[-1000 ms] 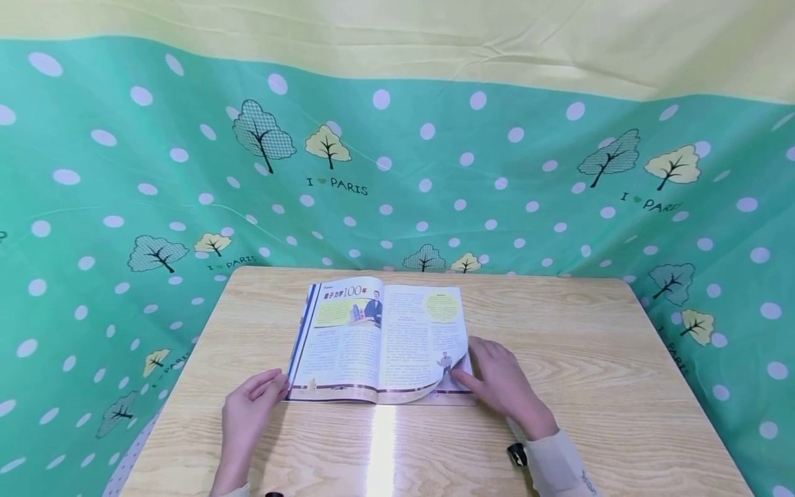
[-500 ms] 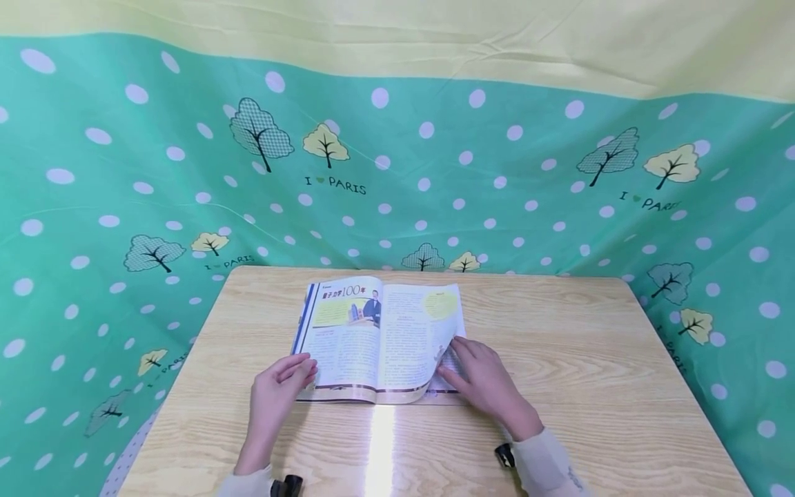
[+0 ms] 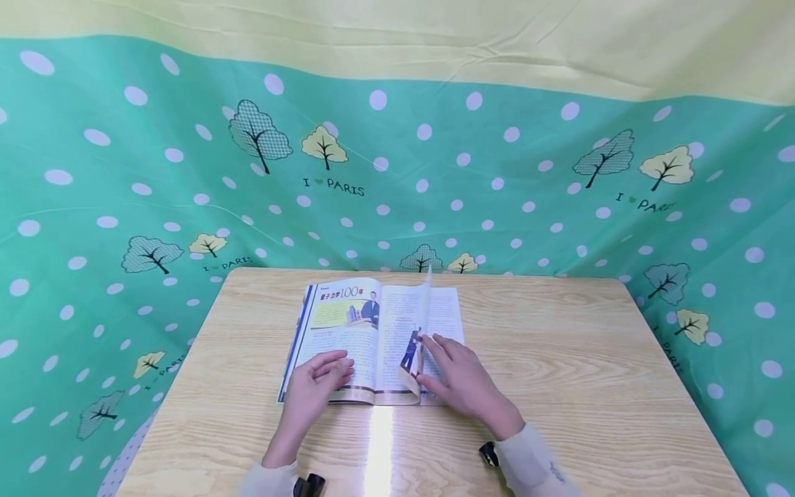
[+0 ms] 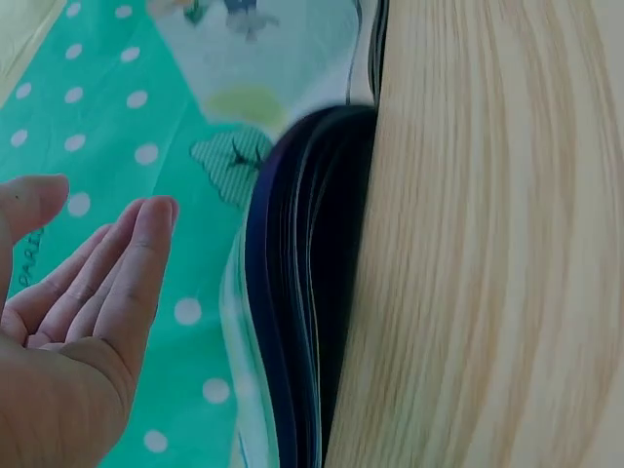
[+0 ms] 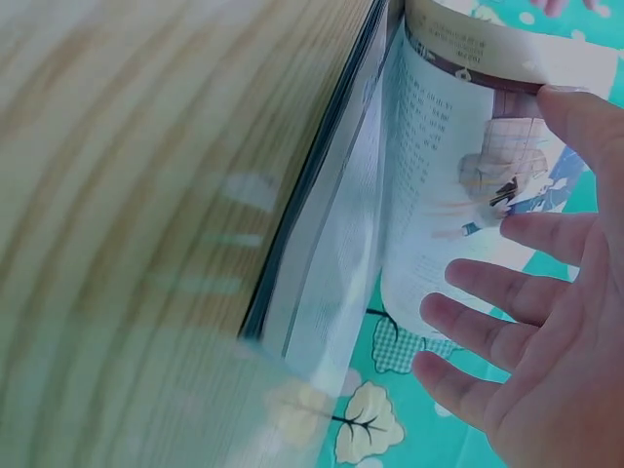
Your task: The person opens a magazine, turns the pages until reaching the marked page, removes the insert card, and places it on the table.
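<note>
An open magazine (image 3: 344,352) lies on the wooden table, with printed text and pictures on both pages. One page (image 3: 425,310) on its right side stands raised and bent, curling toward the spine. My right hand (image 3: 462,379) is against that lifted page; in the right wrist view its fingers (image 5: 497,283) are spread and fairly straight, and the thumb touches the page near its printed border. Over the lower part of the left page hovers my left hand (image 3: 313,386), its fingers (image 4: 127,283) relaxed and holding nothing. The magazine's thick bottom edge (image 4: 292,292) shows beside it in the left wrist view.
The light wood table (image 3: 559,359) extends to both sides of the magazine. Behind and around it hangs a green dotted curtain (image 3: 497,166) with printed trees. Dark wrist devices (image 3: 308,485) sit at both sleeves. A bright light streak (image 3: 380,449) reflects off the tabletop.
My right hand has moved left, and the page has gone from a curled corner to standing upright. My left hand has moved right, from the magazine's left edge to over the left page.
</note>
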A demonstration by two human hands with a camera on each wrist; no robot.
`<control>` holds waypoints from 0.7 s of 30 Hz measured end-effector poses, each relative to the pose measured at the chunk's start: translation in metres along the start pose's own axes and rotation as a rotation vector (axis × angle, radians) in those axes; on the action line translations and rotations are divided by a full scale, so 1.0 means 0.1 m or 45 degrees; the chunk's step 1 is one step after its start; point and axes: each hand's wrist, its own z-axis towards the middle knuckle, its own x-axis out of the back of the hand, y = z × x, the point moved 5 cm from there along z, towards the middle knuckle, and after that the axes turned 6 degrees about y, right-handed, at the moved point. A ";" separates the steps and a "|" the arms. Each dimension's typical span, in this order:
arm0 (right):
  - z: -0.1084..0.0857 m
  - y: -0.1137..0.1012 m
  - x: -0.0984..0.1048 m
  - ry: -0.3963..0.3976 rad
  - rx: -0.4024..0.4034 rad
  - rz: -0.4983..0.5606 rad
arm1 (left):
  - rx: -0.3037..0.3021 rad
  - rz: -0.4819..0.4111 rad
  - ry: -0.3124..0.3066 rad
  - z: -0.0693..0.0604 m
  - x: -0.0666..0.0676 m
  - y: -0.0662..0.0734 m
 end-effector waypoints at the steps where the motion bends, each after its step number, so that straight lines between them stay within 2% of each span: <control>1: 0.01 -0.01 -0.01 -0.006 0.001 -0.003 | 0.003 -0.013 -0.016 -0.01 -0.04 0.00; 7: 0.05 -0.07 -0.07 -0.028 -0.011 0.008 | 0.016 -0.053 -0.113 -0.06 -0.27 0.02; 11: 0.09 -0.11 -0.09 -0.042 -0.018 0.003 | 0.003 0.000 -0.159 -0.07 -0.38 0.00; 16: 0.09 -0.12 -0.11 -0.036 -0.005 -0.030 | 0.012 0.012 -0.195 -0.08 -0.45 0.00; 21: 0.09 -0.12 -0.11 -0.041 -0.016 -0.047 | 0.029 -0.006 -0.189 -0.10 -0.48 -0.01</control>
